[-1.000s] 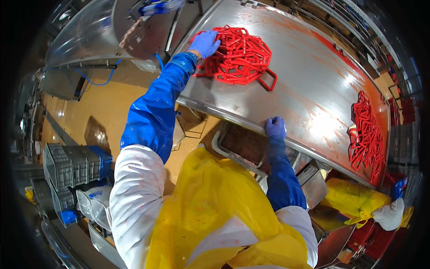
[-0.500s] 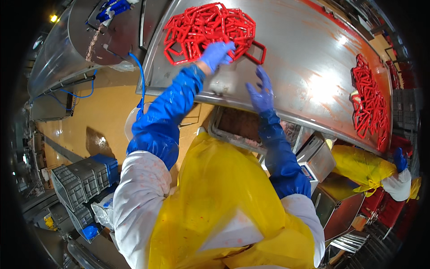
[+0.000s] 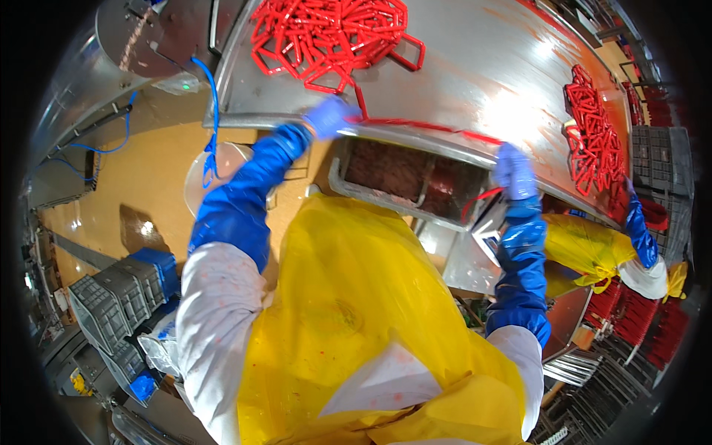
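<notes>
A heaped string of red sausage links lies at the far left of the steel table. From its near side a strand of links is drawn out to the right along the table's front edge, between my two gloved hands. My left hand, blurred in part, is closed around the strand just below the heap. My right hand is closed on the strand's other part, out past the table edge. A short red end hangs beside it.
A second pile of red links lies at the table's right end, near a co-worker in a yellow apron. Under the front edge stands a tub of ground meat. Grey crates are stacked at lower left; a blue hose hangs left of the table.
My right hand, open before, has moved right and taken hold of the strand. My left hand has come off the heap toward the table edge, pulling links out. The view has shifted slightly.
</notes>
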`<state>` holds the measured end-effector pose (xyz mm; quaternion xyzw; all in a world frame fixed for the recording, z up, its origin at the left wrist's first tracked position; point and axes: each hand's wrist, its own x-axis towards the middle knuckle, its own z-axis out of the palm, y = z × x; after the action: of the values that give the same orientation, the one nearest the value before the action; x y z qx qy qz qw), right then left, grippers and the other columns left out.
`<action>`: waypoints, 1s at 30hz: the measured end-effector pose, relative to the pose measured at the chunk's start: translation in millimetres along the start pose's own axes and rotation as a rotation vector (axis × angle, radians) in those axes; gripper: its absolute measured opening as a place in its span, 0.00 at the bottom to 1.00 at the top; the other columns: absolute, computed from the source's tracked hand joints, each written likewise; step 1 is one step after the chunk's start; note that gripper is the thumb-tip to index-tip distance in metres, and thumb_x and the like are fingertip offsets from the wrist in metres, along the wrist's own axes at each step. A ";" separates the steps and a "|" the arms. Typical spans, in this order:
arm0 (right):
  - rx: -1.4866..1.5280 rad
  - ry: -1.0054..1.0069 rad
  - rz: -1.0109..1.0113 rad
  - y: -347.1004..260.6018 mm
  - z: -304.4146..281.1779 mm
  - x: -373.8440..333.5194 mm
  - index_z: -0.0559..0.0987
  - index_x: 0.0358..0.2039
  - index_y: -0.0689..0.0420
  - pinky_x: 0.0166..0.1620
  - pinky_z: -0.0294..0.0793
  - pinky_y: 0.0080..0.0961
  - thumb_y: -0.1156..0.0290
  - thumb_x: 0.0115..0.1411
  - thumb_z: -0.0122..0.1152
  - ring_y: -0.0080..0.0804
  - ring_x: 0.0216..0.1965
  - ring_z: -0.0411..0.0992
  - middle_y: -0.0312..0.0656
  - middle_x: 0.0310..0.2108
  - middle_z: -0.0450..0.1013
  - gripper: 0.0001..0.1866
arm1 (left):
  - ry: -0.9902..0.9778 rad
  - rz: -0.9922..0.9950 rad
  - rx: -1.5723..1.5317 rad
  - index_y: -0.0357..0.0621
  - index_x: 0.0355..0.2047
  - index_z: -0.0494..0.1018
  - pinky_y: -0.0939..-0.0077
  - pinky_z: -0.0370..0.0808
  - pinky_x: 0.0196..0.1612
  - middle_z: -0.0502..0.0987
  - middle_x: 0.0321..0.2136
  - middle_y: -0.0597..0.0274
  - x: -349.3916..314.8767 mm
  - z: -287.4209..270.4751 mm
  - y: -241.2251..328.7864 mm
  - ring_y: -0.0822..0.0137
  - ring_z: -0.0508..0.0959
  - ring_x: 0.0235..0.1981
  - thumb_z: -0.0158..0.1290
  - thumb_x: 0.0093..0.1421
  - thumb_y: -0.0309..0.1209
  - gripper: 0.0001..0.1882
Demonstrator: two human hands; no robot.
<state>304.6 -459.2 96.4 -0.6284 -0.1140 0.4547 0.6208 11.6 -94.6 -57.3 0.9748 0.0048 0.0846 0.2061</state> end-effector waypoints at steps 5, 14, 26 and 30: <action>-0.049 0.392 0.001 -80.7 -225.6 10.4 0.73 0.27 0.47 0.16 0.44 0.22 0.61 0.65 0.55 0.18 0.12 0.48 0.24 0.13 0.53 0.10 | 0.181 -0.314 0.099 0.44 0.34 0.75 0.56 0.75 0.35 0.78 0.27 0.47 -10.7 -74.3 -93.7 0.45 0.79 0.30 0.58 0.61 0.47 0.18; -0.265 0.395 -0.048 -107.7 -155.3 81.9 0.79 0.55 0.43 0.15 0.48 0.14 0.55 0.71 0.51 0.10 0.14 0.52 0.18 0.19 0.60 0.17 | -0.156 -0.489 -0.205 0.42 0.46 0.76 0.62 0.76 0.43 0.83 0.34 0.55 41.2 -42.0 -37.2 0.60 0.82 0.36 0.54 0.65 0.52 0.25; -0.539 -0.049 -0.130 160.5 71.7 89.5 0.78 0.39 0.60 0.36 0.79 0.41 0.65 0.66 0.52 0.49 0.32 0.79 0.49 0.33 0.80 0.11 | -0.452 -0.639 -1.018 0.50 0.29 0.81 0.78 0.68 0.27 0.76 0.22 0.71 142.0 93.7 112.5 0.74 0.74 0.23 0.49 0.66 0.44 0.16; -1.099 0.235 -0.717 181.0 108.5 55.4 0.75 0.36 0.59 0.36 0.78 0.46 0.66 0.66 0.49 0.53 0.34 0.78 0.52 0.33 0.79 0.11 | -0.318 -0.663 -1.262 0.51 0.29 0.80 0.77 0.71 0.29 0.78 0.24 0.69 121.2 133.0 86.1 0.73 0.75 0.24 0.48 0.67 0.45 0.18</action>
<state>182.0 -383.4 -67.4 -0.8220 -0.4626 0.0243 0.3314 151.1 -221.4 -122.6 0.6184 0.2202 -0.1379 0.7417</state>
